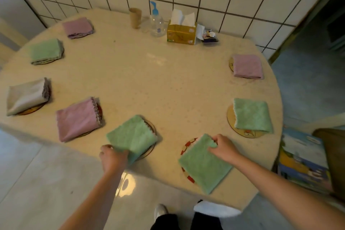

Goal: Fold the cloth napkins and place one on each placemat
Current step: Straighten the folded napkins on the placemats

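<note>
Several folded napkins lie on round placemats around the beige table [149,84]. My left hand [113,157] grips the near corner of a folded green napkin [133,134] lying on a round placemat [152,127]. My right hand [223,147] pinches the far corner of another folded green napkin [203,164], which lies over a red-and-white placemat [187,145] at the table's front edge. More folded napkins rest on mats: pink [77,119], grey [26,95], green [45,50], pink [77,27], pink [247,66] and green [252,115].
At the back of the table stand a brown cup [135,17], a clear pump bottle [156,22], a gold tissue box [182,33] and small clutter [210,36]. A tiled wall rises behind. A colourful box [302,160] sits on the floor to the right.
</note>
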A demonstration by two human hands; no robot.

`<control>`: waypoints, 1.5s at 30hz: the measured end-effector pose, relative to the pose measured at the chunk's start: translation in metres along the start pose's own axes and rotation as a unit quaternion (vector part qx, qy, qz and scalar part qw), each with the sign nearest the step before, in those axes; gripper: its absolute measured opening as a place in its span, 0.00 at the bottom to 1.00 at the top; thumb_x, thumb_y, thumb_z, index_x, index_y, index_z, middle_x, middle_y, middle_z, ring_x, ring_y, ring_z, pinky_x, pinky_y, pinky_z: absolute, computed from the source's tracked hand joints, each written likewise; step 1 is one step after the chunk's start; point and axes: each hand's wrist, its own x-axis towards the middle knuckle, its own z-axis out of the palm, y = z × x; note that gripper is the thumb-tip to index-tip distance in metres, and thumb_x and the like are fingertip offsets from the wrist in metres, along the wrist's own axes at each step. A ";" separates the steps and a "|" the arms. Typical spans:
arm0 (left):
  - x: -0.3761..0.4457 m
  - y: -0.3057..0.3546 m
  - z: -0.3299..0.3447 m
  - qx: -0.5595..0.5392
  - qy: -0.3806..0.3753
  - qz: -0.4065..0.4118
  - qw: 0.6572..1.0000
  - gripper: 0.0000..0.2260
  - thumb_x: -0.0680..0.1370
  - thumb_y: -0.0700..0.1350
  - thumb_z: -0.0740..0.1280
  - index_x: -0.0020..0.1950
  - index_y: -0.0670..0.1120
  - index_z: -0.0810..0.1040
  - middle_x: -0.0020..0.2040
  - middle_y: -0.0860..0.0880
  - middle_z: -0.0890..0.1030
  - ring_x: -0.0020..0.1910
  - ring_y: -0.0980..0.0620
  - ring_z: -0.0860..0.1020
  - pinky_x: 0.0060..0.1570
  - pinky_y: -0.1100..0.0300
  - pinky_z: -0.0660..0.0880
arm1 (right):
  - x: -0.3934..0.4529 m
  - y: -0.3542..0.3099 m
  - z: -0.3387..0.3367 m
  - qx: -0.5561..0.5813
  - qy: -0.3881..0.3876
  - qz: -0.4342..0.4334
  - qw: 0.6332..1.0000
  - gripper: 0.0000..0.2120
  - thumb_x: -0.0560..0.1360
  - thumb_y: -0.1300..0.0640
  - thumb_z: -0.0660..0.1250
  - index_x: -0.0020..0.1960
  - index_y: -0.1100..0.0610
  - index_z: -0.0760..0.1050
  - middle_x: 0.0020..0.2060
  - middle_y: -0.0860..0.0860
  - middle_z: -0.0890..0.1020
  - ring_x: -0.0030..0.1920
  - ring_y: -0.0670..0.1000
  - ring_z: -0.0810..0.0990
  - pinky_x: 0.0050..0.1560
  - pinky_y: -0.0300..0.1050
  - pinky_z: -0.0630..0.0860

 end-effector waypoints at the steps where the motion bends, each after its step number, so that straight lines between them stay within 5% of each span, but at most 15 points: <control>1: 0.002 -0.003 -0.002 -0.017 -0.012 -0.010 1.000 0.23 0.69 0.42 0.73 0.59 0.39 0.67 0.59 0.37 0.73 0.55 0.36 0.74 0.54 0.44 0.74 | -0.002 -0.003 0.000 0.003 0.003 0.013 1.000 0.21 0.67 0.50 0.71 0.56 0.56 0.72 0.53 0.54 0.79 0.51 0.54 0.79 0.48 0.46 0.75; 8: 0.013 -0.003 0.002 -0.080 -0.041 -0.070 0.993 0.28 0.63 0.48 0.77 0.56 0.37 0.72 0.53 0.38 0.77 0.49 0.38 0.77 0.46 0.47 0.79 | -0.007 -0.017 -0.006 0.007 -0.008 0.072 0.997 0.23 0.67 0.46 0.73 0.55 0.58 0.72 0.52 0.54 0.81 0.48 0.53 0.79 0.42 0.41 0.71; 10: 0.011 0.002 0.001 -0.136 -0.050 -0.103 0.984 0.23 0.65 0.47 0.78 0.51 0.36 0.74 0.46 0.38 0.78 0.40 0.41 0.77 0.36 0.54 0.75 | -0.009 -0.019 -0.009 0.006 -0.025 0.074 0.997 0.19 0.67 0.45 0.73 0.50 0.56 0.73 0.48 0.53 0.81 0.43 0.51 0.78 0.41 0.41 0.72; 13: 0.014 0.004 0.002 -0.213 -0.062 -0.139 0.965 0.16 0.69 0.46 0.76 0.37 0.39 0.71 0.34 0.43 0.73 0.31 0.46 0.71 0.37 0.56 0.70 | -0.014 -0.023 -0.014 -0.006 -0.048 0.058 0.997 0.15 0.68 0.45 0.72 0.43 0.53 0.71 0.43 0.50 0.80 0.40 0.49 0.77 0.43 0.42 0.75; 18: 0.019 0.005 -0.004 -0.275 -0.121 -0.106 0.948 0.08 0.73 0.43 0.72 0.44 0.41 0.75 0.45 0.42 0.77 0.40 0.45 0.76 0.44 0.53 0.74 | -0.018 -0.020 -0.011 -0.150 -0.020 -0.089 0.984 0.22 0.70 0.37 0.63 0.58 0.48 0.73 0.51 0.46 0.81 0.52 0.51 0.78 0.55 0.50 0.70; 22: 0.020 0.006 -0.015 -0.340 -0.200 -0.060 0.917 0.11 0.77 0.37 0.67 0.59 0.41 0.73 0.54 0.42 0.77 0.53 0.41 0.77 0.54 0.46 0.75 | -0.028 -0.018 -0.013 -0.006 -0.075 -0.120 0.990 0.20 0.72 0.40 0.64 0.58 0.51 0.73 0.50 0.47 0.81 0.49 0.47 0.80 0.51 0.49 0.78; 25: 0.028 0.007 -0.025 -0.337 -0.280 -0.017 0.899 0.14 0.77 0.34 0.65 0.62 0.41 0.74 0.55 0.42 0.79 0.53 0.41 0.78 0.52 0.46 0.76 | -0.040 -0.024 -0.012 0.156 -0.078 -0.083 0.981 0.12 0.74 0.47 0.67 0.55 0.50 0.75 0.49 0.46 0.82 0.47 0.45 0.82 0.49 0.45 0.79; 31: 0.056 0.027 -0.039 -0.200 -0.376 0.064 0.903 0.09 0.77 0.35 0.66 0.56 0.42 0.77 0.51 0.43 0.83 0.49 0.42 0.81 0.47 0.49 0.79 | -0.058 -0.020 0.023 0.468 -0.001 0.095 0.878 0.08 0.75 0.51 0.68 0.52 0.53 0.77 0.48 0.52 0.84 0.48 0.52 0.83 0.50 0.51 0.80; 36: 0.088 0.033 -0.032 -0.021 -0.348 0.124 0.929 0.12 0.76 0.36 0.68 0.59 0.39 0.75 0.55 0.39 0.80 0.52 0.40 0.79 0.54 0.45 0.77 | -0.063 -0.013 0.048 0.539 0.046 0.168 0.824 0.13 0.74 0.62 0.68 0.58 0.58 0.75 0.50 0.56 0.83 0.48 0.55 0.82 0.47 0.50 0.79; 42: 0.085 0.042 -0.032 -0.069 -0.452 0.139 0.878 0.14 0.77 0.32 0.64 0.61 0.42 0.75 0.54 0.43 0.81 0.52 0.44 0.80 0.50 0.51 0.76 | -0.063 -0.017 0.052 0.565 0.062 0.178 0.803 0.19 0.73 0.65 0.67 0.63 0.54 0.71 0.54 0.54 0.81 0.52 0.57 0.81 0.51 0.55 0.78; 45: 0.084 0.039 -0.029 -0.067 -0.449 0.133 0.881 0.15 0.76 0.32 0.64 0.62 0.42 0.75 0.55 0.43 0.81 0.52 0.44 0.79 0.46 0.53 0.76 | -0.064 -0.009 0.053 0.553 0.074 0.171 0.812 0.21 0.73 0.66 0.67 0.65 0.58 0.70 0.57 0.57 0.80 0.53 0.57 0.80 0.52 0.54 0.78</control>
